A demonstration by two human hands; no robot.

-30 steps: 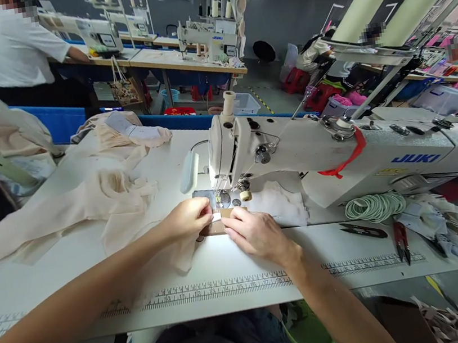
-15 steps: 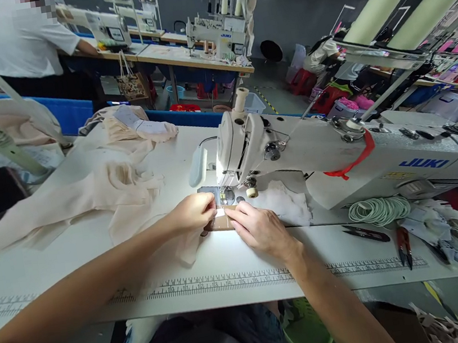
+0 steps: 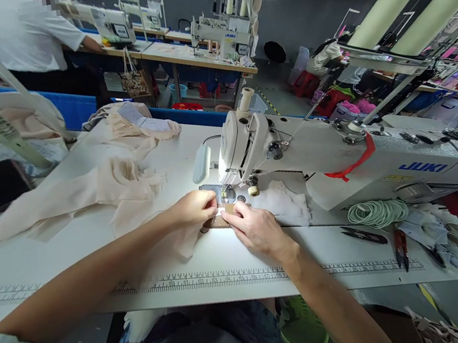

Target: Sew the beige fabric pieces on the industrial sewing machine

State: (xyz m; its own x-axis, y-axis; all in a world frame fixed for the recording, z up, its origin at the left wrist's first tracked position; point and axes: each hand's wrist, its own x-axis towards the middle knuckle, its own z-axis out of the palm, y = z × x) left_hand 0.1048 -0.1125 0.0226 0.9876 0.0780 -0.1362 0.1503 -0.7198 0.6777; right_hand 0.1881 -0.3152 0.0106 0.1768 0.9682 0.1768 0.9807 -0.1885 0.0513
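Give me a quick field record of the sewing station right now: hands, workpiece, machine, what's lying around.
left hand: pinching the tan strip with the white tab
right hand: pressing the same strip flat
sewing machine: needle end just beyond the fingers
beige fabric: heaped left on the table
green cord coil: right, near the snips

Sewing machine [image 3: 338,162] stands on the table [image 3: 54,264], right of centre. Loose fabric [image 3: 99,192] lies to its left; elastic coil [image 3: 377,211] and scissors [image 3: 400,247] lie before it, at right.
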